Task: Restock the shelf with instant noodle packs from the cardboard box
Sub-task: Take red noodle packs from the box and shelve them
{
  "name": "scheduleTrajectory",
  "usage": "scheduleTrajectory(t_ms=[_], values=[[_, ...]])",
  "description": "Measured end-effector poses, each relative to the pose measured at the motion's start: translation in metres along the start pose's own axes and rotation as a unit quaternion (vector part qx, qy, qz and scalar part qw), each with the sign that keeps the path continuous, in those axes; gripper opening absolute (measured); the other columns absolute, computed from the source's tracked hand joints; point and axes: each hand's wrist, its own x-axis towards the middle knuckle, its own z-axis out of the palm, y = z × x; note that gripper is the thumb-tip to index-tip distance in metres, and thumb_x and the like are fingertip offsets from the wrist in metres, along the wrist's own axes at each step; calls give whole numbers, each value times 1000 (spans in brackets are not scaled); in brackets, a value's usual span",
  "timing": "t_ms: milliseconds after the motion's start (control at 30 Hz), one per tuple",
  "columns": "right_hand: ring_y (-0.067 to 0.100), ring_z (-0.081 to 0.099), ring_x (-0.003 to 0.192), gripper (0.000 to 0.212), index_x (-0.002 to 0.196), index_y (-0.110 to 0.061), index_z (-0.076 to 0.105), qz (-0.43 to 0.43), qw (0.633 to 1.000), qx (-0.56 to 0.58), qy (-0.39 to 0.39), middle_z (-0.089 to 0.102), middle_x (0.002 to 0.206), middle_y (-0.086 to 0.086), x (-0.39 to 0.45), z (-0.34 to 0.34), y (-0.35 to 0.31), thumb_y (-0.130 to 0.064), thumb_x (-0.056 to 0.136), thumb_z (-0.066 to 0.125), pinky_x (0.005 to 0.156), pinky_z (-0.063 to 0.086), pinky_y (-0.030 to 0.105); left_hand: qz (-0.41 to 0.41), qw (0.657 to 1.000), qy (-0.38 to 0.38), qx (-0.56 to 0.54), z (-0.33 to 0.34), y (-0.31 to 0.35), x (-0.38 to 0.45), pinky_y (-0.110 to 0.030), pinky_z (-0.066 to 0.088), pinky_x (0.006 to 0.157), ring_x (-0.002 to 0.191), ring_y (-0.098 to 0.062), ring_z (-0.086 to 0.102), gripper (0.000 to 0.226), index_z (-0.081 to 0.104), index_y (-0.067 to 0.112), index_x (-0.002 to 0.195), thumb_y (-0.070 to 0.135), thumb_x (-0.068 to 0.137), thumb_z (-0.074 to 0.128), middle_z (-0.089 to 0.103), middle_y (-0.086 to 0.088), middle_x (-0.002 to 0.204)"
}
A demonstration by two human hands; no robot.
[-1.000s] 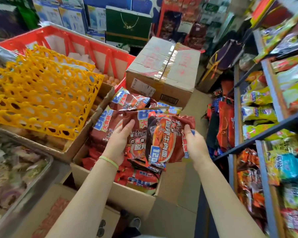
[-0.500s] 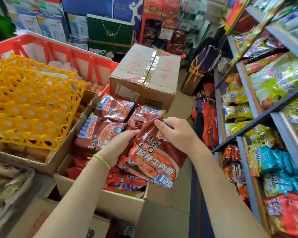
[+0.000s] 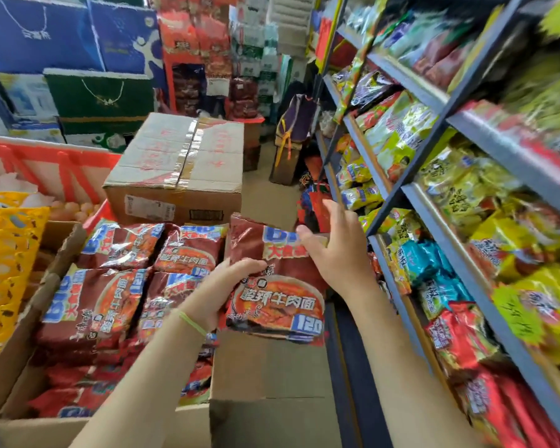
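Observation:
Both hands hold a small stack of dark red instant noodle packs (image 3: 277,295) upright over the right edge of the open cardboard box (image 3: 262,376). My left hand (image 3: 222,287) grips the stack's left side, fingers on its front. Up at the top right corner, my right hand (image 3: 335,253) grips the packs with thumb on the front. More red packs (image 3: 110,286) lie in the box at lower left. The metal shelf (image 3: 434,227) runs along the right, full of green, blue and red packs.
A sealed taped carton (image 3: 181,169) stands behind the open box. Yellow egg trays (image 3: 4,270) and a red crate (image 3: 55,163) lie at left. Stacked gift boxes and goods fill the back. A narrow floor aisle (image 3: 272,202) runs beside the shelf.
The packs have been turned upright and carried right, toward the shelf. My right hand shifted to the stack's top right corner. The view swung right, showing more of the shelf.

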Motion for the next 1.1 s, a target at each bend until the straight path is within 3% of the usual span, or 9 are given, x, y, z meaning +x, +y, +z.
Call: scheduleTrajectory(t_ms=[100, 200, 300, 500, 600, 733, 933, 1033, 1100], values=[[11, 50, 124, 84, 151, -20, 27, 170, 964, 188, -86, 49, 142, 3, -19, -47, 29, -61, 87, 62, 98, 41, 28, 7, 999, -7, -40, 35, 6, 9, -40, 62, 72, 75, -27, 74, 46, 63, 7, 113, 31, 74, 72, 75, -17, 95], [1, 59, 116, 81, 142, -32, 44, 221, 911, 311, -156, 67, 126, -13, -49, -76, 53, -68, 75, 72, 93, 46, 23, 30, 997, -66, -14, 83, 9, 21, -39, 62, 64, 75, -27, 74, 60, 57, 7, 122, 24, 69, 80, 75, -17, 97], [6, 68, 106, 40, 117, -35, 64, 204, 895, 392, -53, 74, 110, -14, -78, -113, 73, -35, 81, 81, 91, 54, 26, 62, 985, -158, 40, 142, 7, 31, -43, 61, 71, 91, -35, 72, 82, 47, 12, 137, 20, 62, 79, 70, -22, 115], [13, 73, 97, 52, 120, -29, 61, 235, 870, 399, 172, 76, 107, -5, -144, -214, 113, -22, 76, 86, 88, 58, 33, 94, 931, -297, 189, 269, -7, 31, -49, 51, 99, 116, -30, 65, 106, 40, 23, 143, 43, 53, 94, 66, -8, 129], [11, 71, 96, 45, 115, -30, 62, 228, 869, 361, 251, 74, 105, -7, -176, -260, 126, -24, 76, 85, 86, 56, 28, 142, 901, -337, 234, 328, -21, 14, -31, 55, 90, 113, -19, 67, 89, 48, 27, 135, 39, 55, 87, 70, 2, 123], [14, 70, 101, 69, 118, -32, 53, 201, 889, 317, 261, 73, 109, -2, -207, -310, 132, -43, 61, 90, 90, 57, 35, 193, 884, -348, 245, 385, -30, -1, -49, 50, 100, 112, -25, 67, 85, 56, 19, 131, 37, 54, 88, 71, -3, 120], [12, 70, 106, 68, 128, -34, 52, 145, 891, 299, 310, 74, 115, -6, -234, -371, 123, -16, 72, 87, 94, 55, 37, 162, 901, -377, 141, 445, -24, -9, -35, 52, 88, 119, -25, 61, 66, 62, 20, 125, 68, 82, 55, 71, -2, 119], [15, 70, 105, 66, 125, -39, 54, 140, 867, 293, 378, 73, 114, -8, -239, -380, 122, -27, 68, 86, 97, 54, 44, 169, 928, -298, 143, 475, -12, 4, -46, 47, 94, 119, -38, 56, 56, 56, 3, 130, 46, 104, 31, 62, -19, 128], [13, 71, 105, 69, 125, -40, 54, 134, 846, 280, 433, 73, 115, -9, -242, -384, 123, -33, 65, 86, 92, 56, 39, 234, 907, -281, 207, 491, -10, 17, -35, 55, 75, 104, -34, 63, 33, 63, 8, 113, 29, 105, 38, 69, -8, 104]])
